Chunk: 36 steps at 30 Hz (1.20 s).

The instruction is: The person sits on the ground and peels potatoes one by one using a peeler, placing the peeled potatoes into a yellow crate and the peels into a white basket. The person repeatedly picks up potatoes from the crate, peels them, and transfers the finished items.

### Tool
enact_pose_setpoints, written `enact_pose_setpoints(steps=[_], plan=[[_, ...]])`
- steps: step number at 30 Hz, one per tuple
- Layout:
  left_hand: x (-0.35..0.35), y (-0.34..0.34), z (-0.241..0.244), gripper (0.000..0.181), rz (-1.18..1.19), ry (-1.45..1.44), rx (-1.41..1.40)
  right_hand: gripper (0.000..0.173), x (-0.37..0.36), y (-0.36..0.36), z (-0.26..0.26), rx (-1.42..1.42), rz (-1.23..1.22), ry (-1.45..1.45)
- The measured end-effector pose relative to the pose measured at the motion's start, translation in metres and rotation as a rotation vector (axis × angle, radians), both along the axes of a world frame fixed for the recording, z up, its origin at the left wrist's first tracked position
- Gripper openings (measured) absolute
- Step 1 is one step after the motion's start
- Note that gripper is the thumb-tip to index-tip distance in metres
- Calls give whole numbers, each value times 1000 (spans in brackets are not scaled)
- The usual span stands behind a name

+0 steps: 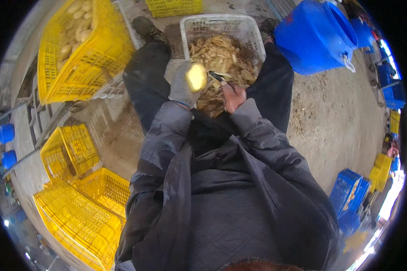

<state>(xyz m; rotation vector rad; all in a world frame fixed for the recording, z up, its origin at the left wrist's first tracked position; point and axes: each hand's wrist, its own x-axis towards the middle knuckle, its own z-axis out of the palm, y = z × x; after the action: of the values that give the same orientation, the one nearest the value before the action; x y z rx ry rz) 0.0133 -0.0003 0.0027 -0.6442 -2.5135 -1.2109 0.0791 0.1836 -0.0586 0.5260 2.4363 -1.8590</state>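
Observation:
My left hand (pixel 185 83), in a grey knitted glove, grips a peeled, pale yellow root or tuber (pixel 196 77), perhaps a bamboo shoot or potato; its exact kind I cannot tell. Just to the right, my bare right hand (pixel 233 96) holds a small tool with a black part (pixel 216 76), a peeler or knife, its tip pointing towards the pale piece with a gap between them. Below both hands, between my knees, a white plastic crate (pixel 223 17) holds a heap of brownish peelings (pixel 215 54).
At the upper left a yellow crate (pixel 84 67) holds many pale pieces. Several yellow crates (pixel 78 220) lie at the lower left. A blue plastic barrel (pixel 312 37) stands by my right knee. Scraps lie on the concrete floor (pixel 335 111); blue crates (pixel 347 193) stand farther right.

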Motion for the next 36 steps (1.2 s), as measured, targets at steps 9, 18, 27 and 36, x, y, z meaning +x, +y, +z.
enact_pose_setpoints(steps=[9,18,27,36], plan=[[8,0,26,34,-120,-93,106,33,-8,-22,59,235,42,103],[5,11,6,25,19,-272,210,29,8,-57,78,417,46,106],[-15,1,-36,23,165,-845,1445,26,34,-48,46,508,357,383],[-10,-7,-38,29,-62,-758,1340,36,8,-53,73,320,57,72]])
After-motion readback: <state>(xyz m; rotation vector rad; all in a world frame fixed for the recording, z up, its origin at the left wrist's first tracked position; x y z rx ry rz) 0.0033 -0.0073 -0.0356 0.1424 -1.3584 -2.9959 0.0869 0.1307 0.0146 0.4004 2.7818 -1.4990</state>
